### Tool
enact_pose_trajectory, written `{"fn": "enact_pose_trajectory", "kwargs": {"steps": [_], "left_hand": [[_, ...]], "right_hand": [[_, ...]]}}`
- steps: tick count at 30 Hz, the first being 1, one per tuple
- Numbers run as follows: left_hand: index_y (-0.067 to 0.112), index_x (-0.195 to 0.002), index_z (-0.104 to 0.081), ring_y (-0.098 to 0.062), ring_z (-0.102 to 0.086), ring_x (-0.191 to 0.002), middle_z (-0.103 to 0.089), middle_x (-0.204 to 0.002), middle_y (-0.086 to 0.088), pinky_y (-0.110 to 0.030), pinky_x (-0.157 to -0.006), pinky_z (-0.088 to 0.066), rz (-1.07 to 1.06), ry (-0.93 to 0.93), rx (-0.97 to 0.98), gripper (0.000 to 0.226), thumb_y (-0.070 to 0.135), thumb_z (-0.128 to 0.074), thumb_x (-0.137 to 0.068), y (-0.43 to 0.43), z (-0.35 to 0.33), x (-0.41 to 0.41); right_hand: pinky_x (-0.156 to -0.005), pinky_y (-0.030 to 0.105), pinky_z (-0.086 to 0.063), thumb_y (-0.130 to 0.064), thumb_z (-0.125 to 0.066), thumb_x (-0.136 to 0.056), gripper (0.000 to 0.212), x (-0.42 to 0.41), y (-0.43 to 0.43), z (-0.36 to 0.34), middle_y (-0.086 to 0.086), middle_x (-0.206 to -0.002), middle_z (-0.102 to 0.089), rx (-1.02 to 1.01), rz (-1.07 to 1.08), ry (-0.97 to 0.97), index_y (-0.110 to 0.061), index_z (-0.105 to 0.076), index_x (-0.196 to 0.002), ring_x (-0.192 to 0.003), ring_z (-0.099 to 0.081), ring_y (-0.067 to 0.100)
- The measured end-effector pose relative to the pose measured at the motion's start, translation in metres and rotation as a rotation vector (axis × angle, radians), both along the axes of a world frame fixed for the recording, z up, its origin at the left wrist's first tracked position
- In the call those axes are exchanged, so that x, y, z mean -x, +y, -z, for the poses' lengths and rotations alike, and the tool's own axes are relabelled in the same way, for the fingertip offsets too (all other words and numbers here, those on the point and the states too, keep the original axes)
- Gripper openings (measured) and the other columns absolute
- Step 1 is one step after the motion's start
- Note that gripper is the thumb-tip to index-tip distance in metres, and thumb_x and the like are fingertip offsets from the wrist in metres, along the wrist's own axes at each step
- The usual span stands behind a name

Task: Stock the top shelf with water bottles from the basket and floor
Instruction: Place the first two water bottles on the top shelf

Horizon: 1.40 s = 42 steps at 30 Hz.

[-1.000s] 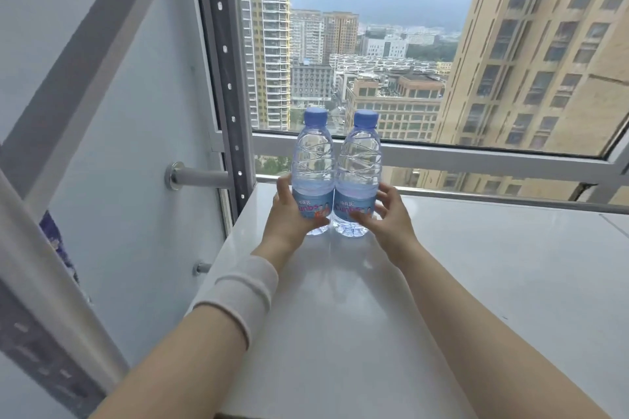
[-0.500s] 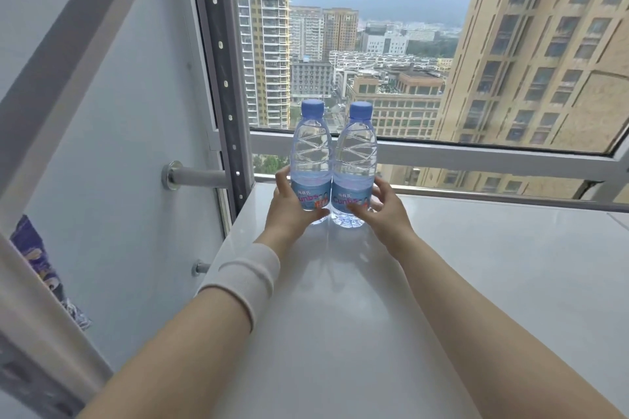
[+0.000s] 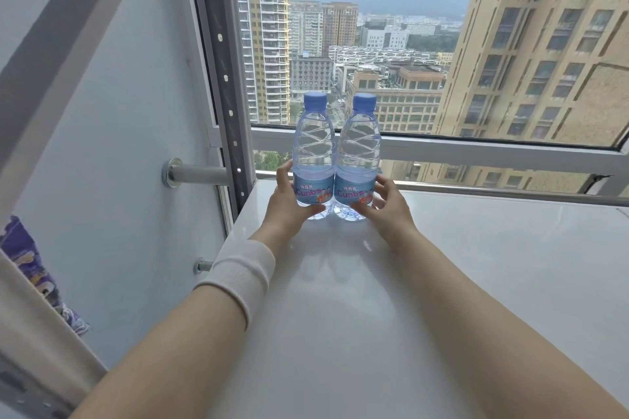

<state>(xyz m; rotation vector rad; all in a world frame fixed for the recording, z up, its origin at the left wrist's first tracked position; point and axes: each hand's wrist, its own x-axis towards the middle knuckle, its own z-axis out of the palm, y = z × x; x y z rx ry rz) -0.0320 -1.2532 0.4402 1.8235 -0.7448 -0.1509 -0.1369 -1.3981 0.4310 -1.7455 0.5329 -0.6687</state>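
Head view: 2 bottles stand upright and touching at 12 o'clock on the shelf (image 3: 374, 299), near its back edge. The left hand (image 3: 289, 204) curls round the left bottle (image 3: 313, 153) from 9 o'clock. The right hand (image 3: 384, 211) clasps the right bottle (image 3: 359, 156) from 3 o'clock, likely squaring the pair together.

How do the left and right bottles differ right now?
The left bottle stands next to the black upright; the right bottle stands toward the open side of the shelf. The left hand grips the left bottle; the right hand holds the right bottle, fingers spread. Both are upright, touching each other, clear, blue-capped and carry the same blue label.
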Motion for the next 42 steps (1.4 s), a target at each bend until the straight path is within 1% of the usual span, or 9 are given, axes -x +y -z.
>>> {"fn": "enact_pose_trajectory", "kwargs": {"steps": [6,13,16,18,20,22,27,37,42], "left_hand": [[0.017,-0.137,-0.019,-0.015,-0.052,-0.104,-0.056,-0.126,-0.011,-0.025,-0.086,-0.039,0.003,0.006,-0.015,0.088,0.005,-0.077,-0.072,0.000,0.000,-0.003],[0.023,-0.140,-0.010,-0.024,-0.053,-0.120,-0.050,-0.135,-0.007,-0.035,-0.097,-0.042,-0.007,0.011,-0.044,0.093,0.009,-0.075,-0.075,-0.002,0.005,-0.002],[0.021,-0.145,0.006,-0.023,-0.044,-0.130,-0.039,-0.146,-0.005,-0.033,-0.104,-0.034,-0.003,-0.009,-0.102,0.104,0.014,-0.073,-0.077,-0.002,0.008,0.006],[0.022,-0.145,0.013,-0.027,-0.036,-0.135,-0.032,-0.150,-0.006,-0.039,-0.110,-0.029,-0.038,-0.042,-0.149,0.108,0.022,-0.073,-0.078,0.001,0.010,0.014],[0.021,-0.146,0.009,-0.032,-0.025,-0.140,-0.023,-0.153,-0.010,-0.049,-0.114,-0.022,-0.084,-0.096,-0.212,0.104,0.027,-0.070,-0.079,0.007,0.010,0.024],[0.017,-0.147,0.003,-0.031,-0.013,-0.143,-0.014,-0.155,-0.014,-0.049,-0.117,-0.010,-0.105,-0.153,-0.295,0.095,0.027,-0.066,-0.082,0.015,0.008,0.039],[0.014,-0.148,-0.002,-0.027,0.001,-0.146,-0.002,-0.157,-0.015,-0.041,-0.117,0.002,-0.097,-0.243,-0.461,0.080,0.031,-0.055,-0.090,0.034,-0.008,0.094],[0.010,-0.146,-0.020,-0.028,-0.009,-0.145,-0.015,-0.156,-0.012,-0.043,-0.117,-0.004,-0.091,-0.413,-0.611,0.064,0.034,-0.049,-0.093,0.072,-0.015,0.273],[0.010,-0.147,-0.016,-0.031,-0.009,-0.145,-0.016,-0.156,-0.014,-0.044,-0.118,-0.005,-0.025,-0.502,-0.684,0.067,0.034,-0.048,-0.094,0.087,-0.007,0.352]], "right_hand": [[-0.100,0.044,-0.045,-0.016,-0.076,-0.074,0.071,0.000,-0.005,-0.002,0.001,-0.134,-0.051,0.005,-0.020,0.041,-0.019,-0.039,-0.135,-0.121,-0.052,0.022],[-0.103,0.035,-0.040,-0.012,-0.073,-0.078,0.074,0.002,0.001,-0.005,0.004,-0.143,-0.043,0.002,-0.053,0.059,-0.017,-0.033,-0.139,-0.131,-0.042,0.021],[-0.110,0.033,-0.032,-0.021,-0.073,-0.078,0.083,0.009,0.005,-0.007,0.001,-0.148,-0.037,0.105,-0.047,0.162,-0.020,-0.024,-0.145,-0.137,-0.035,0.016],[-0.109,0.028,-0.026,-0.026,-0.071,-0.080,0.085,0.019,0.009,-0.011,0.000,-0.152,-0.031,0.214,-0.019,0.229,-0.018,-0.019,-0.148,-0.139,-0.030,0.016],[-0.110,0.026,-0.024,-0.029,-0.067,-0.083,0.085,0.032,0.015,-0.015,0.002,-0.154,-0.025,0.319,0.013,0.266,-0.015,-0.014,-0.148,-0.141,-0.026,0.017],[-0.112,0.029,-0.022,-0.032,-0.064,-0.085,0.085,0.046,0.020,-0.017,0.003,-0.155,-0.021,0.401,0.022,0.307,-0.015,-0.011,-0.149,-0.144,-0.019,0.018],[-0.114,0.033,-0.019,-0.034,-0.058,-0.089,0.081,0.096,0.041,-0.021,0.001,-0.157,-0.015,0.551,0.009,0.442,-0.015,-0.009,-0.149,-0.146,-0.005,0.020],[-0.117,0.040,-0.008,-0.040,-0.043,-0.095,0.071,0.269,0.085,-0.025,0.012,-0.156,-0.015,0.893,-0.028,0.590,-0.010,-0.009,-0.149,-0.145,-0.008,0.032],[-0.117,0.041,-0.008,-0.039,-0.044,-0.095,0.070,0.355,0.099,-0.015,0.012,-0.156,-0.016,0.884,-0.024,0.623,-0.009,-0.010,-0.148,-0.145,-0.010,0.032]]}}
